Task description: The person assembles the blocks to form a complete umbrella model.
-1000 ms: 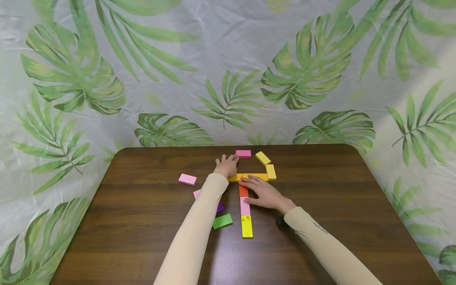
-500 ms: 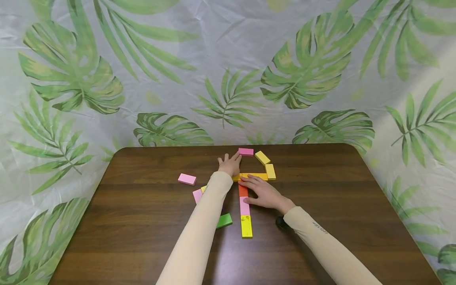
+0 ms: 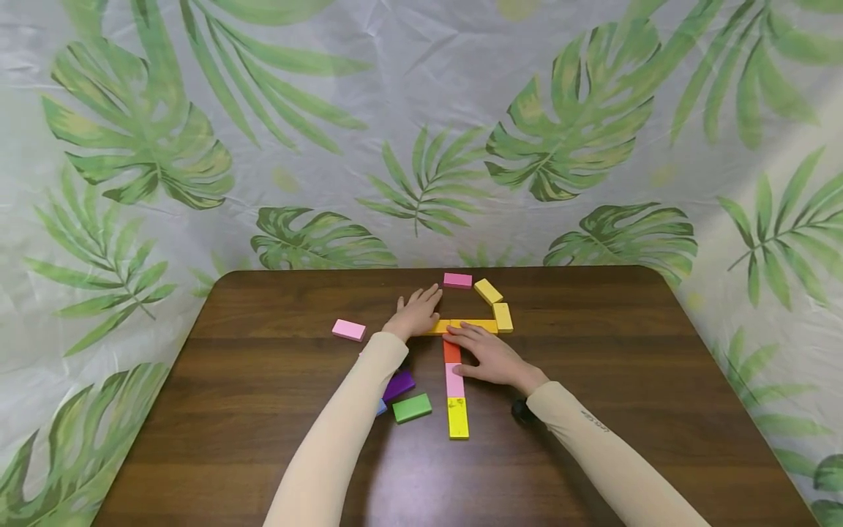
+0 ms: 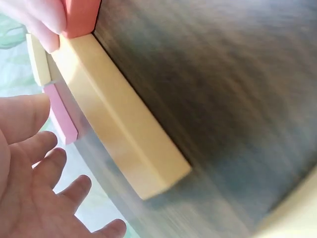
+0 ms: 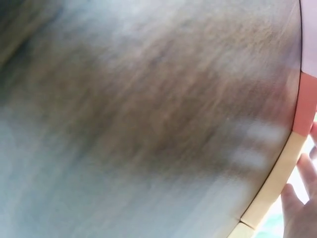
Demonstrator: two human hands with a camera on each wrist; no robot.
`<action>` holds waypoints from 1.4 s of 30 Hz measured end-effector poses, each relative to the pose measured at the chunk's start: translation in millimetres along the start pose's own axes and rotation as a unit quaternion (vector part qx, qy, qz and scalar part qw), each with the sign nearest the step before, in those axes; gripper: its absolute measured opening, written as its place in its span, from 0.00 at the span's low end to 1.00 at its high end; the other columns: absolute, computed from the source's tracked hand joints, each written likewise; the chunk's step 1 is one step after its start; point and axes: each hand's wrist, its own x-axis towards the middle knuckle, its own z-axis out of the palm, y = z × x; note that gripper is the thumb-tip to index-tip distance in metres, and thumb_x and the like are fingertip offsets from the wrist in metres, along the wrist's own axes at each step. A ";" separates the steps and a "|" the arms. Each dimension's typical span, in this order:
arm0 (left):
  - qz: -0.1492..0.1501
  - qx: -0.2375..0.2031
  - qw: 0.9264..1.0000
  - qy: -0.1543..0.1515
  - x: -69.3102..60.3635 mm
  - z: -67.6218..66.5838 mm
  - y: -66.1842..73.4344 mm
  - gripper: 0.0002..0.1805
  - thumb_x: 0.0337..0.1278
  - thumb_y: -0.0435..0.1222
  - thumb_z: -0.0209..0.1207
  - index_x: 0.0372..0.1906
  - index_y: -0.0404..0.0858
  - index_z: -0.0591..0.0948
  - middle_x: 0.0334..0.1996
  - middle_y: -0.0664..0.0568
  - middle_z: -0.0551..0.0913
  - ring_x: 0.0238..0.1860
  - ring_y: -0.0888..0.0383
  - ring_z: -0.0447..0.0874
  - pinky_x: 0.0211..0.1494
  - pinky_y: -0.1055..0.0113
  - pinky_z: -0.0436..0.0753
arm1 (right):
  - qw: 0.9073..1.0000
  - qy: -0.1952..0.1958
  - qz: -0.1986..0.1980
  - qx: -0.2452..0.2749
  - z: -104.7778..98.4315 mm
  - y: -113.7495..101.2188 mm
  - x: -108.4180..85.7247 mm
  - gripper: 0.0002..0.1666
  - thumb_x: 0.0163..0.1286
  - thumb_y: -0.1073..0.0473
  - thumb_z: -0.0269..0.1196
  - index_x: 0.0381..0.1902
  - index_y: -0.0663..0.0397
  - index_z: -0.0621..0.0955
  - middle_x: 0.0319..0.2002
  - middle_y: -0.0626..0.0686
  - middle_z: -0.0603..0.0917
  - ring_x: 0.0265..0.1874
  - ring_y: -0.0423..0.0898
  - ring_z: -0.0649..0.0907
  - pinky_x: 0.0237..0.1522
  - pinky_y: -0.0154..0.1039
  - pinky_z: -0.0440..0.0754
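In the head view my left hand (image 3: 415, 313) is spread over the table, with its palm side by the left end of an orange block (image 3: 440, 327). My right hand (image 3: 490, 359) rests with relaxed fingers across another orange block (image 3: 484, 326) and a red block (image 3: 451, 353), its thumb at a light pink block (image 3: 454, 380). A yellow block (image 3: 457, 419) continues that column. Behind lies a darker pink block (image 3: 457, 280), apart from the left fingertips. The left wrist view has my left hand (image 4: 37, 173) holding nothing beside the orange block (image 4: 116, 119).
Two pale yellow blocks (image 3: 488, 291) curve at the right of the back. Left of the column lie a green block (image 3: 412, 408), a purple block (image 3: 399, 386), part of a blue block (image 3: 381, 407) and a light pink block (image 3: 349, 330). The left sleeve covers part of this area.
The darker pink block at the back has shifted slightly right and away. My left hand, earlier at its edge, has let go and drawn back to the left. My right hand has stayed put.
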 end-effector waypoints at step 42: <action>0.093 0.033 0.994 -0.034 -74.9 31.0 7.4 0.54 0.51 0.59 0.63 0.75 0.39 0.52 0.76 0.48 0.45 0.74 0.46 0.41 0.69 0.38 0.42 | 0.996 0.074 0.016 0.054 -1.2 2.7 5.0 0.32 0.67 0.53 0.63 0.65 0.59 0.72 0.65 0.59 0.71 0.65 0.56 0.68 0.64 0.55 0.63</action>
